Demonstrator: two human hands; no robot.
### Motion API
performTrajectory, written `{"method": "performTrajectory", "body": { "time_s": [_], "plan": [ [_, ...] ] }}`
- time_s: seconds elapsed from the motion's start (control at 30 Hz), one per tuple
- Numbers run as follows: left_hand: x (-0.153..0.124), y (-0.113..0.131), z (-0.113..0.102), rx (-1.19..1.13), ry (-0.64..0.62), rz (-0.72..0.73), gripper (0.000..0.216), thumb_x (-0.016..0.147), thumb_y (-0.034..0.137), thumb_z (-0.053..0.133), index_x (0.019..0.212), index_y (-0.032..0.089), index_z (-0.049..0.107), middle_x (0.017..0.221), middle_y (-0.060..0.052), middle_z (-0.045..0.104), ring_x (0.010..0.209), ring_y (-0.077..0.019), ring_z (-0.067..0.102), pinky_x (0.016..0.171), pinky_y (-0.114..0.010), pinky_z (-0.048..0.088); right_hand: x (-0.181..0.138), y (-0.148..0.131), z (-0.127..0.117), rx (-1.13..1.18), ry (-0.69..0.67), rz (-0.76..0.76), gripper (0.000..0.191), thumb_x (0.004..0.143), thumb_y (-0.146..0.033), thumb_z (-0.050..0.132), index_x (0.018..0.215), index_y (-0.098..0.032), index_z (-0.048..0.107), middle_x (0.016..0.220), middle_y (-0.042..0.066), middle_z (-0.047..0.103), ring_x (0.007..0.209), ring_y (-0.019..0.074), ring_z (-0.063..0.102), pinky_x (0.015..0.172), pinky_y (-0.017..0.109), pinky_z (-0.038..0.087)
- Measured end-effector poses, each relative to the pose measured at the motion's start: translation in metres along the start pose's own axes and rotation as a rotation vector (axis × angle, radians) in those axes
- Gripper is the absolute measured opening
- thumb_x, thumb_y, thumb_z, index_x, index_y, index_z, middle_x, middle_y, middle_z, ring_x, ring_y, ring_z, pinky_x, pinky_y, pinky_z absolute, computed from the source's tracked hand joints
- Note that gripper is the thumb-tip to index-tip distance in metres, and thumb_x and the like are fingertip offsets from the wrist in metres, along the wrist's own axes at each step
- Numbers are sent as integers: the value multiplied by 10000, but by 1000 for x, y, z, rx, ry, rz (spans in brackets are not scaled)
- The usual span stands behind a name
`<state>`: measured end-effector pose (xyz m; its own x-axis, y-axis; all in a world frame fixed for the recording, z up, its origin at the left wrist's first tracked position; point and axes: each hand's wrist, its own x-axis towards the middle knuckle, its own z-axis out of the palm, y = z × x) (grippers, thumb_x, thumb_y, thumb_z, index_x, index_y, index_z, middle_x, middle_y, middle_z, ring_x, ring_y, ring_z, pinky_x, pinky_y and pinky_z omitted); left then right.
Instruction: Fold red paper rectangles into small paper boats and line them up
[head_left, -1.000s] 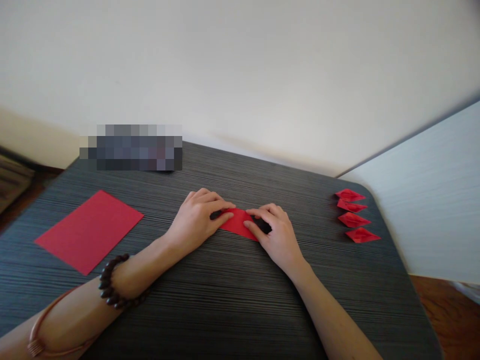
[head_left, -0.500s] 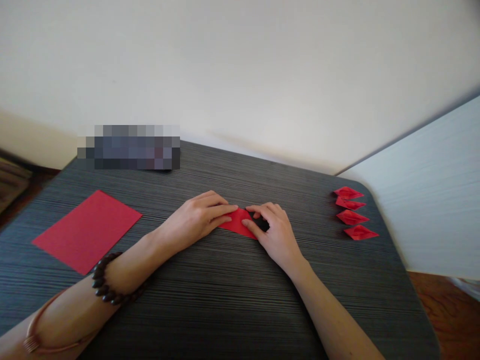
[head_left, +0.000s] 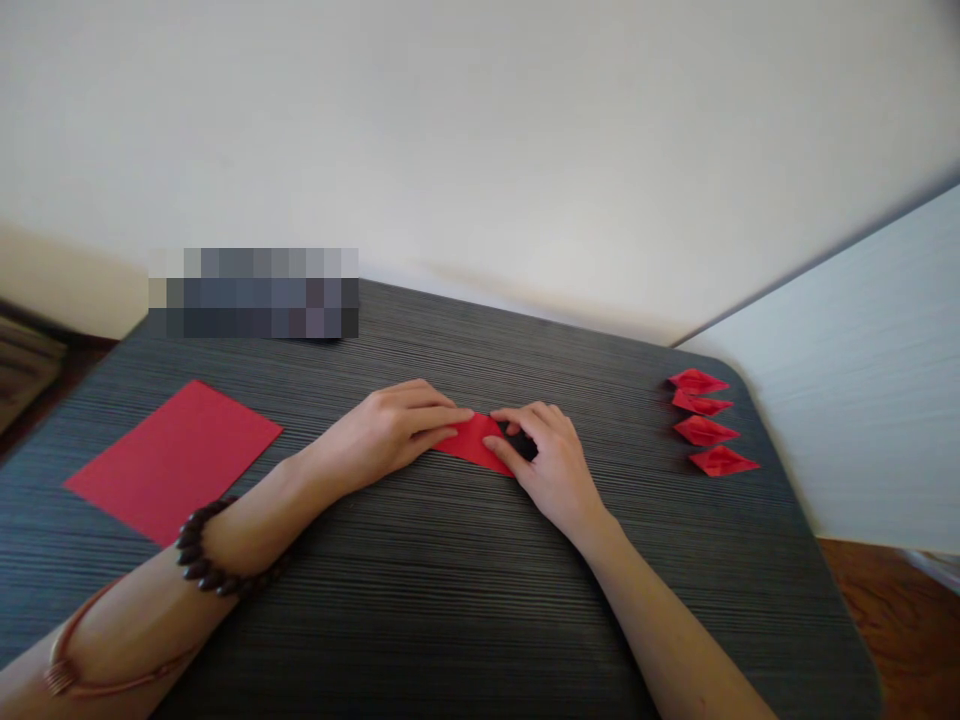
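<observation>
A small folded piece of red paper (head_left: 478, 438) lies on the dark table between my hands. My left hand (head_left: 397, 425) has its fingers closed on the paper's left end, thumb below and fingers along the top. At the right end, my right hand (head_left: 546, 450) pinches the paper between thumb and index finger, with the other fingers curled. Parts of both ends are hidden under my fingers. A beaded bracelet (head_left: 214, 575) and a thin cord bracelet (head_left: 67, 668) circle my left arm.
To the left lies a flat stack or sheet of red paper (head_left: 180, 460). Several folded red paper boats (head_left: 706, 430) stand in a column near the right edge of the table (head_left: 465, 620). A blurred-out item (head_left: 262, 300) sits at the back left. A pale wall (head_left: 480, 150) rises behind.
My left hand has shifted very slightly left along the folded paper, so a little more red shows between the hands. The right hand keeps its pinch almost unmoved.
</observation>
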<state>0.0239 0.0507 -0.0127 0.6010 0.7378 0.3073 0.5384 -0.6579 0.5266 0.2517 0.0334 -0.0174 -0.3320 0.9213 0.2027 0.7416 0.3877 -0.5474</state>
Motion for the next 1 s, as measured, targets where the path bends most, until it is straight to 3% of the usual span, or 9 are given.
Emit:
{"method": "performTrajectory", "body": {
  "time_s": [0.13, 0.33, 0.47, 0.57, 0.67, 0.9, 1.0],
  "plan": [
    [1, 5, -1, -39, 11, -82, 249, 892, 243, 526, 1099, 190, 656, 936, -47, 686, 859, -166, 611, 793, -298, 491, -1, 0, 1, 35, 28, 8, 186, 853, -309, 611, 1018, -238, 656, 872, 36, 641, 835, 195, 576, 779, 364, 452],
    [6, 11, -13, -105, -174, 30, 261, 851, 175, 518, 1061, 219, 668, 971, -34, 686, 929, -191, 567, 872, -338, 450, -1, 1, 2, 70, 91, -28, 150, 893, -242, 547, 926, -258, 692, 899, 34, 648, 870, 191, 573, 808, 355, 478],
    [6, 9, -13, -101, -214, 57, 270, 829, 149, 541, 1034, 266, 673, 1007, -21, 659, 978, -193, 542, 917, -347, 425, 0, 2, 2, 87, 92, -60, 133, 885, -234, 563, 926, -246, 689, 915, 28, 657, 886, 179, 571, 841, 341, 482],
    [5, 6, -8, -75, -165, 48, 115, 845, 234, 587, 877, 243, 697, 1020, -40, 616, 1002, -192, 528, 919, -339, 430, 0, 0, 1, 97, 118, -95, 128, 877, -244, 575, 950, -234, 681, 980, 41, 642, 931, 180, 566, 874, 348, 472],
    [4, 5, -3, -48, -86, 52, 132, 858, 283, 590, 804, 204, 680, 1080, -57, 603, 1059, -200, 506, 935, -345, 434, -2, -5, -1, 48, 169, -98, 145, 877, -276, 569, 945, -238, 691, 1008, 55, 603, 938, 191, 548, 875, 380, 456],
    [2, 1, 3, 58, -11, 50, 150, 874, 302, 579, 902, 184, 667, 1090, -47, 653, 1083, -206, 528, 971, -383, 435, -3, -7, 0, 37, -15, -180, 191, 841, -368, 623, 959, -239, 701, 963, 36, 623, 903, 188, 538, 844, 371, 432],
    [1, -1, 4, 39, -7, 64, 191, 864, 317, 595, 983, 186, 667, 1066, -40, 668, 1098, -194, 530, 983, -354, 442, -2, -4, 1, 40, -7, -177, 162, 880, -327, 576, 922, -232, 701, 952, 30, 641, 893, 181, 543, 832, 363, 430]
  ]
}}
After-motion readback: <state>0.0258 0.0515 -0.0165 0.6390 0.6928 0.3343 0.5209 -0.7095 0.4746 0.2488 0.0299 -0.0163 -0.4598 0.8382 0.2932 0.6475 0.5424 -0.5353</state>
